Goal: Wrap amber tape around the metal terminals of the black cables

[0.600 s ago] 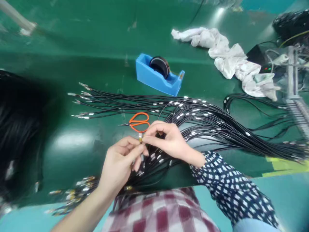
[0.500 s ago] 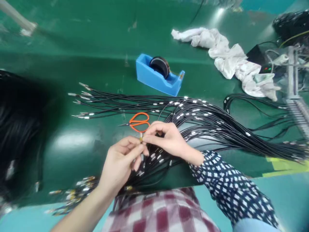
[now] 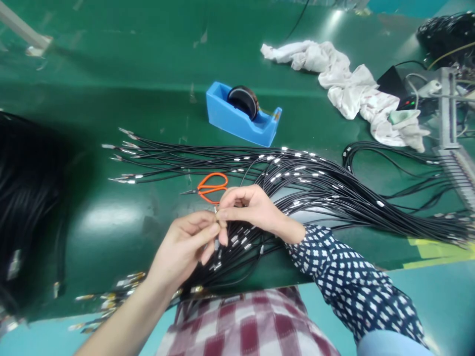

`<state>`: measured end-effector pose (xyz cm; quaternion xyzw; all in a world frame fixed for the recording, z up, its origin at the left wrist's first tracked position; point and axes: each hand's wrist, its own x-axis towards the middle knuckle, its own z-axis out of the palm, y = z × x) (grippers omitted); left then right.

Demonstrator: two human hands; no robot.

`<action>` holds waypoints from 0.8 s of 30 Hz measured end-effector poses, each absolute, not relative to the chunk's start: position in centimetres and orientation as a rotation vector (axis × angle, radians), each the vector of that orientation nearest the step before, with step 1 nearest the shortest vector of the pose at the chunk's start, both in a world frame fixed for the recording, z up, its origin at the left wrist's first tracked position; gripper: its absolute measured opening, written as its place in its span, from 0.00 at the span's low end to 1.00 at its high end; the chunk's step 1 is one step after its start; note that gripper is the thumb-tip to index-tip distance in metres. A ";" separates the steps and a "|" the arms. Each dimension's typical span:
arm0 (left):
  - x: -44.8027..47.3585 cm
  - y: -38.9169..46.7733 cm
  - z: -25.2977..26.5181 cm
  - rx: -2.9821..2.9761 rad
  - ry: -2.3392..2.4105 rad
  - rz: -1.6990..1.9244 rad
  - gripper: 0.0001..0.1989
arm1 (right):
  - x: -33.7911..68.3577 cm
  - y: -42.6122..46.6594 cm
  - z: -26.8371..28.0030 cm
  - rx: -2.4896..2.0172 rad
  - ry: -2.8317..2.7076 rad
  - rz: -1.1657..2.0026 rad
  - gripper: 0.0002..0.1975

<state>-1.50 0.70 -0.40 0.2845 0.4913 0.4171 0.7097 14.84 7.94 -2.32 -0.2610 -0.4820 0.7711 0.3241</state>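
Observation:
My left hand (image 3: 187, 240) is closed in a pinch around a cable end (image 3: 215, 209), whose thin tip points up between the fingers. From the right, my right hand (image 3: 250, 210) pinches at the same tip, thumb and forefinger pressed together over it. The fingers mostly hide that spot. Just beyond the hands lie orange-handled scissors (image 3: 213, 187), blades toward the left. Beneath and beside my hands runs a bundle of black cables (image 3: 334, 180) with small white labels.
A blue tape dispenser (image 3: 241, 118) holding a dark roll stands past the cables. White crumpled cloth (image 3: 349, 81) lies at the back right. Cable ends with brass-coloured connectors (image 3: 111, 299) gather at the near left edge. A dark cable heap (image 3: 29, 198) fills the left side.
My right thumb and forefinger have closed further over the cable tip, covering the yellowish band that showed before. The whole view has shifted slightly.

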 end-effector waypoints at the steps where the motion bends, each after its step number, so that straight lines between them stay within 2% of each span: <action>1: -1.6 0.8 -0.5 0.620 1.076 0.917 0.07 | 14.8 8.0 -2.4 -0.676 -1.262 2.019 0.05; 8: -2.1 0.7 -0.9 0.546 0.990 0.910 0.08 | 14.8 8.2 -2.0 -0.623 -1.391 1.874 0.02; 19: -1.6 0.4 -1.4 0.513 1.027 1.018 0.05 | 15.1 6.7 0.6 -0.960 -1.742 1.365 0.04; 24: -1.4 0.3 -1.5 0.493 1.030 1.054 0.04 | 15.3 6.4 1.2 -0.953 -1.794 1.307 0.05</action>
